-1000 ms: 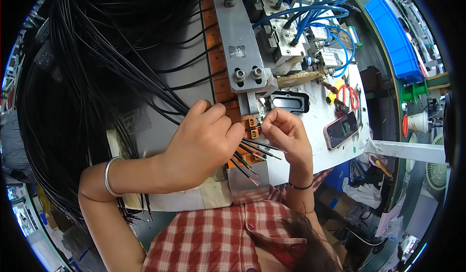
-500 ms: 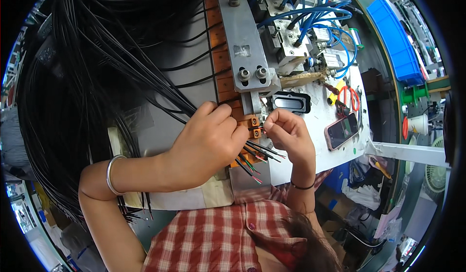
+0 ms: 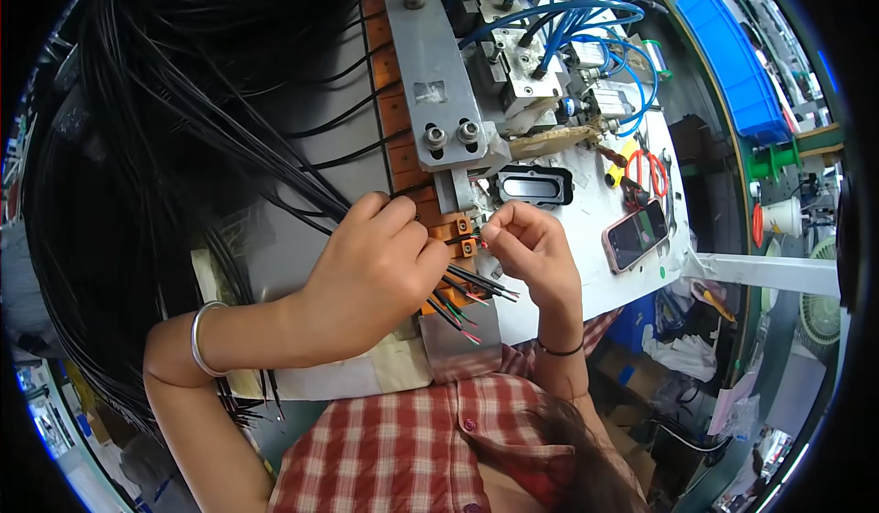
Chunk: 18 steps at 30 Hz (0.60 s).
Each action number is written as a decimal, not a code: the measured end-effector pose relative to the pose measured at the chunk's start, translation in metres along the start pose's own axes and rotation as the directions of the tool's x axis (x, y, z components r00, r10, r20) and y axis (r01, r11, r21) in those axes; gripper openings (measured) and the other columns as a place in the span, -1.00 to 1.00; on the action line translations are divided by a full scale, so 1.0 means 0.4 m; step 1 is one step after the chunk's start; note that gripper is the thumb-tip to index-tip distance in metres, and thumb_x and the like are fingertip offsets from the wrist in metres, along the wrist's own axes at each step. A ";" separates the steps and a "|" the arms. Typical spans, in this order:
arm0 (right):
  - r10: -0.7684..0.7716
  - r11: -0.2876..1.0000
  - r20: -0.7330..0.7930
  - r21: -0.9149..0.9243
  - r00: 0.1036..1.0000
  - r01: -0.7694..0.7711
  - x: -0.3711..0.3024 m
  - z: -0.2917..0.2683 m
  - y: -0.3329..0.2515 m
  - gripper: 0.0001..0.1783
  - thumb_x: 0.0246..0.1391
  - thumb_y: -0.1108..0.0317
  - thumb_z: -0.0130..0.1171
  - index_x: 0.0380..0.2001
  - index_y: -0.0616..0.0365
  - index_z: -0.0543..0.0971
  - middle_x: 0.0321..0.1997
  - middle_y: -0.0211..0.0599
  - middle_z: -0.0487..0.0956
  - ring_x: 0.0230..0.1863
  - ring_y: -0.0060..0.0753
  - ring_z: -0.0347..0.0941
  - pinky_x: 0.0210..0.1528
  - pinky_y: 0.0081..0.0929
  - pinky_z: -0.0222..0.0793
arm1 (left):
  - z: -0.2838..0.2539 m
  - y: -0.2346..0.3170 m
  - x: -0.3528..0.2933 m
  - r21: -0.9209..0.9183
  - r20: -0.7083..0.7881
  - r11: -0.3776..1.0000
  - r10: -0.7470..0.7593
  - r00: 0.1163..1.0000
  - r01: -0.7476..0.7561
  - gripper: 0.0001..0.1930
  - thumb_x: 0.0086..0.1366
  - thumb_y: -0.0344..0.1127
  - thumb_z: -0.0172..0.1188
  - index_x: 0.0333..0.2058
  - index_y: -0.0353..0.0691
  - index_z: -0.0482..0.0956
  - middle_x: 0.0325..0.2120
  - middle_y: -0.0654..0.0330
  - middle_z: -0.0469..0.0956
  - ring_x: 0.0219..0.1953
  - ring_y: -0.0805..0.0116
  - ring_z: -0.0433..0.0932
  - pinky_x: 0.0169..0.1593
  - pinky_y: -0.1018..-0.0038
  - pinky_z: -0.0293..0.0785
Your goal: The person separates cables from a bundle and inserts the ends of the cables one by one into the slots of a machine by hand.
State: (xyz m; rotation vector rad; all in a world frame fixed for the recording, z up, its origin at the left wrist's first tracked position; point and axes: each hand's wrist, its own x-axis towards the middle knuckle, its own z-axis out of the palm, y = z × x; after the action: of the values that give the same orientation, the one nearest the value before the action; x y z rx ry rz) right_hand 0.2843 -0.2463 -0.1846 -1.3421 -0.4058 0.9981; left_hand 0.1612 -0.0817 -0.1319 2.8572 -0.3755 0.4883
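Observation:
My left hand (image 3: pixel 380 270) is closed round several thin black cables. Their stripped ends (image 3: pixel 458 302), showing red, green and white cores, stick out below its fingers. Beside its fingertips sits a small orange clamp block (image 3: pixel 456 235) with screws, and one black cable lies across it. On the block's other side my right hand (image 3: pixel 542 249) pinches at the end of that cable. A bit of red wire (image 3: pixel 483 245) shows under its fingertips; the pinch itself is partly hidden. A large bundle of black cables (image 3: pixel 174 129) runs from the upper left toward my left hand.
A grey metal bar (image 3: pixel 430 64) lies above the orange strip (image 3: pixel 394 110). Behind stand pneumatic blocks (image 3: pixel 531 74) with blue hoses. To the right are a black-rimmed metal tray (image 3: pixel 533 186), a phone (image 3: pixel 635 236), red-handled scissors (image 3: pixel 648 170) and a blue bin (image 3: pixel 732 60).
The whole view has shifted slightly left. Both hands stay nearly in place beside the clamp block, and the red wire shows more plainly under my right fingertips.

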 end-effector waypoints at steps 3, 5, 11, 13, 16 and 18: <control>-0.098 0.995 -0.086 -0.032 0.992 0.095 -0.006 0.016 -0.007 -0.93 0.05 0.47 0.06 -0.44 0.25 0.43 -0.64 -0.55 0.36 -0.64 -0.81 0.18 -0.67 -0.84 0.01 | -0.014 -0.005 0.011 -0.011 -0.031 0.999 0.030 0.999 -0.030 -0.89 -0.15 -0.45 0.10 -0.61 -0.21 0.33 -0.66 0.22 0.30 -0.45 0.34 0.32 -0.36 0.47 0.23; -0.150 0.988 -0.135 -0.051 0.980 0.144 -0.017 0.015 -0.007 -0.93 0.06 0.47 0.06 -0.43 0.25 0.42 -0.65 -0.55 0.35 -0.66 -0.80 0.17 -0.69 -0.83 0.01 | -0.037 -0.002 0.014 -0.019 -0.033 0.997 0.079 0.996 -0.080 -0.89 -0.17 -0.44 0.10 -0.59 -0.23 0.35 -0.65 0.20 0.30 -0.47 0.32 0.32 -0.37 0.46 0.23; -0.490 0.845 -0.158 0.154 0.857 0.512 -0.068 0.026 -0.035 -0.84 0.09 0.38 0.04 -0.35 0.28 0.40 -0.46 -0.29 0.41 -0.63 -0.65 0.26 -0.65 -0.76 0.14 | -0.149 0.029 0.018 -0.138 0.543 0.985 0.166 0.823 -0.107 -0.79 -0.17 -0.38 0.12 -0.47 -0.32 0.45 -0.51 0.11 0.38 -0.37 0.20 0.40 -0.30 0.36 0.32; -0.629 0.718 -0.066 0.332 0.774 0.612 -0.081 0.048 -0.059 -0.79 0.09 0.33 0.03 -0.34 0.30 0.42 -0.37 -0.16 0.42 -0.56 -0.54 0.33 -0.55 -0.68 0.23 | -0.157 0.027 -0.007 -0.257 0.742 0.966 0.206 0.638 -0.013 -0.71 -0.15 -0.35 0.15 -0.38 -0.32 0.50 -0.43 0.08 0.45 -0.30 0.19 0.45 -0.26 0.38 0.35; -0.663 0.742 0.195 0.301 0.723 0.599 -0.128 0.064 -0.102 -0.70 0.07 0.24 0.06 -0.32 0.33 0.47 -0.33 -0.07 0.43 -0.39 -0.40 0.38 -0.32 -0.53 0.30 | -0.247 0.084 0.032 -0.420 0.387 0.875 0.413 0.824 -0.241 -0.68 -0.02 -0.34 0.14 -0.23 -0.31 0.48 -0.27 0.10 0.47 -0.14 0.26 0.45 -0.10 0.42 0.33; -0.672 0.737 0.247 0.317 0.698 0.597 -0.128 0.090 -0.096 -0.68 0.06 0.24 0.08 -0.30 0.34 0.47 -0.33 -0.07 0.43 -0.38 -0.38 0.38 -0.29 -0.51 0.29 | -0.366 0.079 -0.009 -0.744 0.279 0.657 0.471 0.837 -0.122 -0.68 0.13 -0.32 0.08 -0.14 -0.31 0.45 -0.16 0.05 0.44 -0.02 0.26 0.38 0.06 0.39 0.25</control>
State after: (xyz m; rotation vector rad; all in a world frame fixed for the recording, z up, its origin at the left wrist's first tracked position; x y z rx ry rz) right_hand 0.2428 -0.2611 -0.1256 -0.7181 -0.9413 0.6463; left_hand 0.1058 -0.0736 0.0072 2.0968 -0.9180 -0.2714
